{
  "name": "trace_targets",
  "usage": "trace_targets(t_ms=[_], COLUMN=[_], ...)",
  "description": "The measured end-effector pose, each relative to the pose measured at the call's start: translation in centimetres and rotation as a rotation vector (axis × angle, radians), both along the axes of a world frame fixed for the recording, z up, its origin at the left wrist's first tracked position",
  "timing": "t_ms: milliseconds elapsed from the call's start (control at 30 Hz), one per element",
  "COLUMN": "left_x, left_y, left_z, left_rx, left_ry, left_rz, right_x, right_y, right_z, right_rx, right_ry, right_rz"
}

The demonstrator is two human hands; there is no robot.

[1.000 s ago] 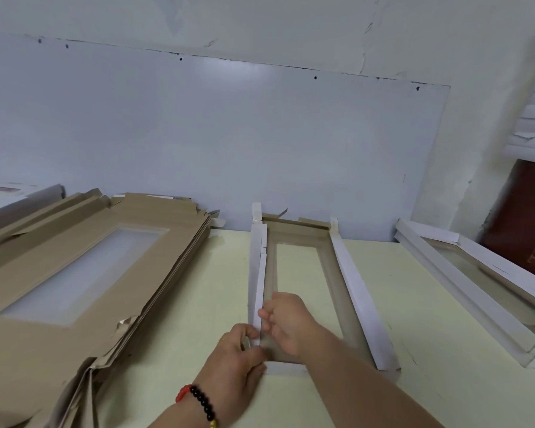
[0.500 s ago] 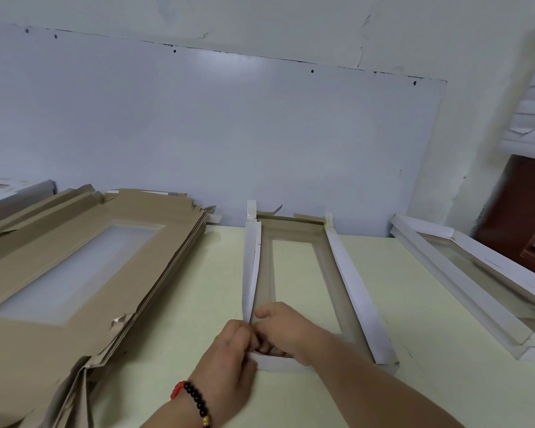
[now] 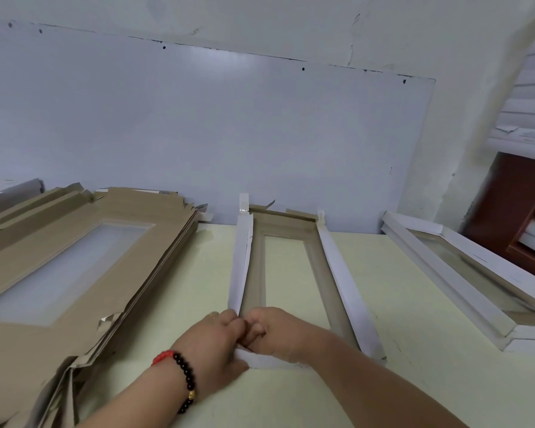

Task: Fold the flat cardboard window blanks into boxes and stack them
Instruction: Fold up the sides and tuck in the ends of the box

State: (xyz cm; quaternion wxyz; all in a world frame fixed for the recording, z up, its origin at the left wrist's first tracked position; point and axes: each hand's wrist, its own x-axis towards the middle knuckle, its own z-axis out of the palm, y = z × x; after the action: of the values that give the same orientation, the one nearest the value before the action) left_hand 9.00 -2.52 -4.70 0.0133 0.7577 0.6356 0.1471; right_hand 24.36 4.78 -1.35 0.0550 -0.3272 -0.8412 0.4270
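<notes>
A half-folded window box (image 3: 337, 273) lies lengthwise on the pale table (image 3: 183, 273), its white side walls raised and its brown inside showing. At its near left corner my left hand (image 3: 210, 344), with a bead bracelet on the wrist, grips the end of the left wall from outside. My right hand (image 3: 275, 330) curls its fingers over the same corner from inside, and the two hands touch. The near end flap shows white below them. A thick stack of flat brown window blanks (image 3: 74, 261) lies to the left.
A finished white window box (image 3: 464, 273) sits at the right side of the table. A grey-white board (image 3: 198, 134) leans against the wall behind. White boxes are piled at far right above a dark red cabinet (image 3: 519, 205).
Both hands have closed together on the near left corner, and the right hand has come down from the window edge. The left wall now stands more upright.
</notes>
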Motion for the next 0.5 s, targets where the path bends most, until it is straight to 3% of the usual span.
trace_targets(t_ms=[100,367,500], left_x=[-0.1,-1.0,-1.0], left_y=[0.9,1.3,1.6], left_z=[0.6,0.1,0.3], left_rx=[0.002,-0.025,-0.096], left_ry=[0.266,0.117,0.147], left_rz=[-0.002,0.024,-0.003], right_x=[0.2,0.5,1.1], right_y=[0.3,-0.1,0.5], right_z=[-0.3,0.3,0.8], right_rx=[-0.014,0.172,0.146], right_ry=[0.030,-0.070,-0.180], right_rz=[-0.026,0.095,0.119])
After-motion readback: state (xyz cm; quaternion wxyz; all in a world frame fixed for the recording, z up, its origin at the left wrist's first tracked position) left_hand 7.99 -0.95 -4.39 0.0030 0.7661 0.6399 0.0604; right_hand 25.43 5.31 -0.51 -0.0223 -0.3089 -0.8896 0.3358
